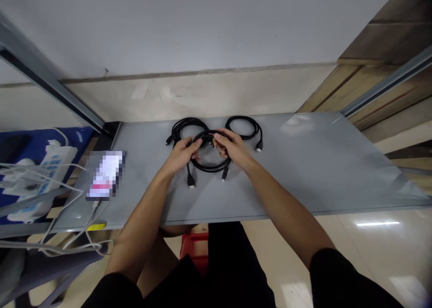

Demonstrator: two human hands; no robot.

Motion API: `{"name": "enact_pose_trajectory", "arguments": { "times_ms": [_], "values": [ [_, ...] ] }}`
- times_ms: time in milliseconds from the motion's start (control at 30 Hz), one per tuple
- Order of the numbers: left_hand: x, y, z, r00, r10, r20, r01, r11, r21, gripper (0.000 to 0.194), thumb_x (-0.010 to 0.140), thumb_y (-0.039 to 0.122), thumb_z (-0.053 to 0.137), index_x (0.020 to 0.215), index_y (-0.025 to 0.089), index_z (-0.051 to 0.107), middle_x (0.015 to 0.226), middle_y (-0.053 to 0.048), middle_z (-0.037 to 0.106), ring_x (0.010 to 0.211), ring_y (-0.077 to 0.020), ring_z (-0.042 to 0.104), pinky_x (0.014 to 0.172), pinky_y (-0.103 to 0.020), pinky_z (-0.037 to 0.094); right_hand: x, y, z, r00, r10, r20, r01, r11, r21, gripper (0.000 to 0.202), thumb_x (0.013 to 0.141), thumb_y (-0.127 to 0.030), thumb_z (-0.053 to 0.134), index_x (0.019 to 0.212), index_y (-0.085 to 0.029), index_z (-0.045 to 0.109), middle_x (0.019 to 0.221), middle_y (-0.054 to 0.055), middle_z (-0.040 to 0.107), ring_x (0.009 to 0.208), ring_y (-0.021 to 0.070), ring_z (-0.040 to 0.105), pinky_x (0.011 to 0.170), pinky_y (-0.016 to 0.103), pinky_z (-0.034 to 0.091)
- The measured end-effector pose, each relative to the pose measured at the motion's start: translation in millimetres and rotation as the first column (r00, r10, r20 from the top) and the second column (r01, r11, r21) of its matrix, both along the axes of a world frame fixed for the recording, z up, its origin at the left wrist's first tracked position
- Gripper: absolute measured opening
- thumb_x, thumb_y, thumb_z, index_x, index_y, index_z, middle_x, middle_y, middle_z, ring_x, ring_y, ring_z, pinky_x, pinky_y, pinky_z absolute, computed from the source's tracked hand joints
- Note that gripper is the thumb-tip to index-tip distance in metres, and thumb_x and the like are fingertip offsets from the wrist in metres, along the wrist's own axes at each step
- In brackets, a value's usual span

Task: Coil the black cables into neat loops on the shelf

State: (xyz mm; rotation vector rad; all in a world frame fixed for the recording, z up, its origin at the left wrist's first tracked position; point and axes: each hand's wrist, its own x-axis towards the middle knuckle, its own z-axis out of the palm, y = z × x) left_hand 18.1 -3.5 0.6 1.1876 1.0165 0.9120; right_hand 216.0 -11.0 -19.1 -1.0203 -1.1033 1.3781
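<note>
Here's the coiled black cable (211,169), right in the middle of the action, held in a ring over the worktop (303,164) between two bare hands! The left hand (182,154) has its grip clamped on the upper left of the loop, thumb on top; the right hand (233,149) matches it at the upper right, thumb and fingers pinching the strands. Whether the ring's lower edge touches the surface, I can't tell. Two ends dangle below: a left plug (191,181) under the left hand, a right plug (224,175) under the right. Just behind, partly covered by the left hand, sits a second black coil (189,120); beyond the right hand lies a third coil (243,118), its pale-tipped connector (259,146) pointing towards the wearer. Out to the left, well apart, there's a phone (106,175), its screen lit and pixelated, and past it a white power strip (50,177) trailing white leads.
</note>
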Motion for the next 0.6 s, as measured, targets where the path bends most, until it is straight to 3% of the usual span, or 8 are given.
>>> {"name": "enact_pose_trajectory", "arguments": {
  "times_ms": [67,133,233,300,367,467,600],
  "values": [
    [0.7,-2.1,5.3,0.993,0.015,0.120,-0.008,0.998,-0.060,0.050,0.088,0.058,0.091,0.083,0.017,0.063,0.064,0.009,0.038,0.048,-0.0040,0.030,0.043,-0.018,0.030,-0.3,0.0,1.4,0.995,0.089,-0.042,-0.091,0.993,-0.071,0.060,0.077,-0.079,0.089,0.086,-0.024,0.064,0.060,-0.008,0.048,0.046,0.0076,0.035,0.042,0.025,0.030],
    [2.9,-4.1,9.0,0.978,0.031,0.205,-0.014,0.996,-0.086,0.054,0.086,0.065,0.090,0.092,0.015,0.070,0.067,0.008,0.043,0.046,-0.0030,0.029,0.039,-0.019,0.021,-2.3,0.7,2.2,0.996,0.041,-0.074,-0.050,0.991,-0.125,0.067,0.082,-0.087,0.078,0.073,-0.026,0.053,0.053,-0.010,0.033,0.043,0.0079,0.028,0.040,0.025,0.029],
    [9.0,-6.2,8.4,0.968,0.036,0.248,-0.021,0.998,-0.063,0.058,0.087,0.067,0.089,0.105,0.014,0.074,0.074,0.003,0.057,0.053,-0.0064,0.048,0.047,-0.020,0.040,-5.2,2.9,4.0,0.986,-0.085,-0.143,0.067,0.990,-0.126,0.072,0.087,-0.090,0.071,0.069,-0.027,0.042,0.054,-0.009,0.031,0.044,0.0080,0.026,0.039,0.025,0.025],
    [13.8,-6.6,3.6,0.974,0.053,0.219,-0.048,0.998,-0.031,0.055,0.090,0.067,0.086,0.106,0.016,0.072,0.071,0.005,0.055,0.054,-0.0077,0.050,0.055,-0.024,0.051,-6.2,4.0,5.3,0.979,-0.116,-0.169,0.101,0.990,-0.096,0.070,0.088,-0.089,0.072,0.072,-0.026,0.045,0.059,-0.007,0.038,0.046,0.0079,0.028,0.039,0.024,0.025],
    [17.8,-6.2,-2.8,0.977,0.110,0.181,-0.108,0.994,-0.020,0.055,0.094,0.072,0.080,0.098,0.018,0.069,0.066,0.008,0.042,0.049,-0.0061,0.038,0.050,-0.023,0.045,-7.7,4.0,5.5,0.980,-0.126,-0.154,0.116,0.990,-0.074,0.067,0.088,-0.088,0.073,0.077,-0.026,0.050,0.062,-0.007,0.042,0.046,0.0078,0.029,0.039,0.024,0.027],
    [20.8,-5.2,-10.3,0.971,0.196,0.139,-0.191,0.980,-0.046,0.062,0.097,0.081,0.069,0.086,0.020,0.062,0.064,0.009,0.032,0.046,-0.0049,0.023,0.041,-0.022,0.025,-12.2,2.3,2.6,0.987,-0.139,-0.077,0.133,0.988,-0.084,0.070,0.087,-0.092,0.069,0.075,-0.027,0.047,0.058,-0.009,0.033,0.044,0.0075,0.024,0.038,0.024,0.024],
    [20.7,-6.8,-11.1,0.973,0.198,0.118,-0.203,0.979,0.034,0.054,0.097,0.074,0.073,0.099,0.020,0.068,0.073,0.004,0.050,0.049,-0.0076,0.040,0.040,-0.023,0.026,-16.4,0.8,-3.1,0.986,-0.166,-0.036,0.161,0.981,-0.109,0.077,0.083,-0.093,0.072,0.068,-0.027,0.036,0.057,-0.010,0.027,0.045,0.0070,0.023,0.037,0.023,0.019]
  ]
}}
